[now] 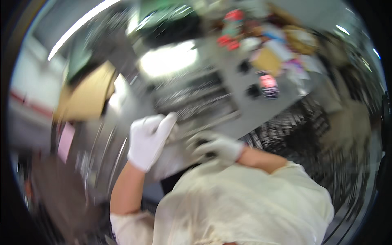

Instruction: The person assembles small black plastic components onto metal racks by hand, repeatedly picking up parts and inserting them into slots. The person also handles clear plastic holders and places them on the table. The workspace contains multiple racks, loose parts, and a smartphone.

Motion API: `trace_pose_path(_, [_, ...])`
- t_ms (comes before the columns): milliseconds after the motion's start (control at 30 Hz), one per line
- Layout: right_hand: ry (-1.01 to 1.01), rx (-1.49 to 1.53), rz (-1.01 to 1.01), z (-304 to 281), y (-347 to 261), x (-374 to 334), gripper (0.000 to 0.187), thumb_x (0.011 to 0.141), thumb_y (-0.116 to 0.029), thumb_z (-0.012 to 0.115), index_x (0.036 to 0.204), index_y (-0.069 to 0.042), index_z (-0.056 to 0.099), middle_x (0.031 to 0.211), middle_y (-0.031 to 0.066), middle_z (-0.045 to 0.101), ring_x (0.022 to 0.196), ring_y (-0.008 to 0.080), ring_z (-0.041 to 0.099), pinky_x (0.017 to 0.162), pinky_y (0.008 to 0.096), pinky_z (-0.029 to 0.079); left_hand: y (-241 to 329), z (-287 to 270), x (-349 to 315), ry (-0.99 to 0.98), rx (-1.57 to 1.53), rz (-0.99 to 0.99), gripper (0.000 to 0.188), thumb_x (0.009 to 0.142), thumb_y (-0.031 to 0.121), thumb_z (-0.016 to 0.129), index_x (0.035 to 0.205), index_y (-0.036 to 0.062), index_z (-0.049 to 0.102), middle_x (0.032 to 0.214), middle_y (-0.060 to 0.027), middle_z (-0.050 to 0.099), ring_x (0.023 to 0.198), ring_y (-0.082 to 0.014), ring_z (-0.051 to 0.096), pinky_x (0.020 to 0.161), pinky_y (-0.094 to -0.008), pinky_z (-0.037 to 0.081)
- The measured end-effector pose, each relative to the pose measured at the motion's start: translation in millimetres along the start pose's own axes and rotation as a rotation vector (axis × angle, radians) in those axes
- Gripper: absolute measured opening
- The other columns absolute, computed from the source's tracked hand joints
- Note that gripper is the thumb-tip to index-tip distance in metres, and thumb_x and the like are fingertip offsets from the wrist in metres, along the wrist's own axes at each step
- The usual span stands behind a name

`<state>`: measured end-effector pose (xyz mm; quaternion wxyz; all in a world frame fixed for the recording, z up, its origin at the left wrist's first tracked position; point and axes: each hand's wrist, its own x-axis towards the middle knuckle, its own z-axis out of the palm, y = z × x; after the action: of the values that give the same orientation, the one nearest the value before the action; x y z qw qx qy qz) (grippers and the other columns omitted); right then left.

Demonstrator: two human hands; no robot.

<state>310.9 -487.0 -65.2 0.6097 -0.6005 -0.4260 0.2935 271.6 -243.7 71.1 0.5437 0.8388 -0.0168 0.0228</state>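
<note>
Motion blur smears the picture. My left hand (148, 141), in a white glove, is raised at the near edge of a grey work surface. Its fingers are curled in and the thumb side points up; whatever they hold, if anything, is hidden. To its right, close to my body, my right hand (218, 148) wears a white glove with dark patches. Its fingers are bent but apart, and I make out nothing between them. Just beyond both hands lies a dark rectangular panel (196, 96) with rows of fine glints; neither hand clearly touches it.
Behind the panel are a bright reflection and a dark, shiny bulky object (169, 24). Cardboard (87, 94) stands at left. At right on the grey surface (245, 112) are a small pink-and-dark box (268, 85), red items (232, 28) and a mixed pile of packets (281, 49).
</note>
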Motion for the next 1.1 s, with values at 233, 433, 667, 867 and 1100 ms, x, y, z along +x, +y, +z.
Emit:
trace_pose_path(233, [0.426,0.791,0.583,7,-12,-33,0.042,0.094,-0.004,0.065,0.134,-0.003,0.054,0.126,0.0129,0.060,0.103,0.0185,0.063,0.082,0.0329,0.057,-150,-6,-159,0.186,0.793,0.294,0.021,0.079,0.021,0.084,0.073,0.0167,0.064,0.066,-0.0013,0.062,0.060,-0.0233,0.063,0.055,-0.0376,0.049])
trace_pose_path(433, [0.312,0.750,0.632,11,-11,-22,0.042,0.094,-0.004,0.065,0.134,-0.003,0.054,0.126,0.0131,0.061,0.103,0.0187,0.063,0.084,0.0333,0.057,-179,35,-214,-0.012,0.670,0.203,0.040,0.079,0.017,0.082,0.114,0.0072,0.066,0.108,-0.0104,0.072,0.095,-0.0291,0.072,0.078,-0.0398,0.059])
trace_pose_path(667, [0.292,0.752,0.659,21,-10,-22,0.043,0.094,-0.004,0.067,0.135,-0.003,0.055,0.126,0.0124,0.062,0.104,0.0184,0.065,0.085,0.0342,0.057,-191,74,-177,-0.253,0.587,0.153,0.041,0.093,0.020,0.065,0.131,0.0040,0.058,0.120,-0.0173,0.068,0.104,-0.0344,0.069,0.085,-0.0427,0.057])
trace_pose_path(867, [0.333,0.755,0.671,25,-12,-29,0.041,0.095,-0.001,0.064,0.135,-0.002,0.055,0.127,0.0127,0.062,0.101,0.0180,0.065,0.086,0.0347,0.056,-214,112,-147,-0.519,0.552,-0.020,0.042,0.099,0.027,0.058,0.138,0.0123,0.061,0.122,-0.0191,0.068,0.097,-0.0369,0.070,0.082,-0.0455,0.057])
trace_pose_path(1100, [0.385,0.597,0.727,31,-1,-39,0.039,0.094,-0.002,0.067,0.131,0.000,0.057,0.123,0.0116,0.061,0.100,0.0170,0.065,0.084,0.0308,0.057,-221,109,-160,-0.346,0.433,0.046,0.032,0.095,0.021,0.063,0.124,0.0090,0.070,0.115,-0.0149,0.073,0.101,-0.0336,0.071,0.087,-0.0438,0.057])
